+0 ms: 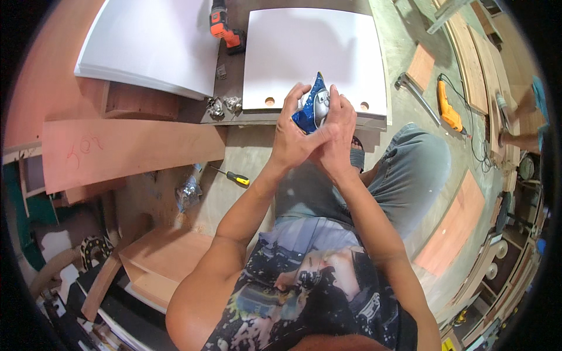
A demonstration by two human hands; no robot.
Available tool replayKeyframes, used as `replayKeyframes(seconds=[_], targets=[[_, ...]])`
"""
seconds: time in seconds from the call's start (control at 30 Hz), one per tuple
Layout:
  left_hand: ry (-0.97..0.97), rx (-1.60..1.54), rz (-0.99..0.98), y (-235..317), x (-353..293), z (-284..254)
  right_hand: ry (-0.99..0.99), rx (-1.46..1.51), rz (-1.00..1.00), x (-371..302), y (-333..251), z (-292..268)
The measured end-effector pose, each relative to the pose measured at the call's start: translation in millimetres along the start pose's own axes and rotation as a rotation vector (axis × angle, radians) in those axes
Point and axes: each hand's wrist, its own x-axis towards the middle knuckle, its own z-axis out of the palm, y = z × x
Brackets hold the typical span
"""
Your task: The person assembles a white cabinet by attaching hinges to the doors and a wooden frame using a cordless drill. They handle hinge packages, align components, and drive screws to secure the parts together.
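Note:
Both my hands are closed around a crinkled blue and silver-white packet (305, 119), held over the near edge of a white panel (310, 55). My left hand (287, 136) grips its left side, while the fingers of my right hand (339, 126) wrap its right side. The packet's pointed upper end sticks up between the hands; what it contains cannot be seen. Two round holes show near the panel's front edge, one on either side of my hands. Left of the panel lie small metal hinges (215, 107), loosely grouped.
Beyond the hinges lies an orange-black cordless drill (220, 26), beside stacked white panels (152, 44). A yellow-black screwdriver (237, 178) is on the floor. To the right are a hammer (418, 98), a corded yellow power tool (448, 108) and wooden boards (453, 219).

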Motion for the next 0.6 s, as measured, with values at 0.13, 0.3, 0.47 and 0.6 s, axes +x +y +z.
replayKeyframes(seconds=[0.13, 0.3, 0.47, 0.6], targets=[[0.000, -0.382, -0.152, 5, 21, -1, -0.020, 0.155, 0.075, 0, -11, -40], [-0.207, -0.836, -0.303, -5, 40, -14, 0.247, 0.679, 0.570, -12, 30, -53], [-0.173, -0.836, -0.374, -20, 42, -10, 0.262, 1.169, 0.918, -23, 36, -44], [-0.032, -1.043, -0.495, -37, 40, -11, 0.342, 1.111, 0.935, -39, 47, -32]])
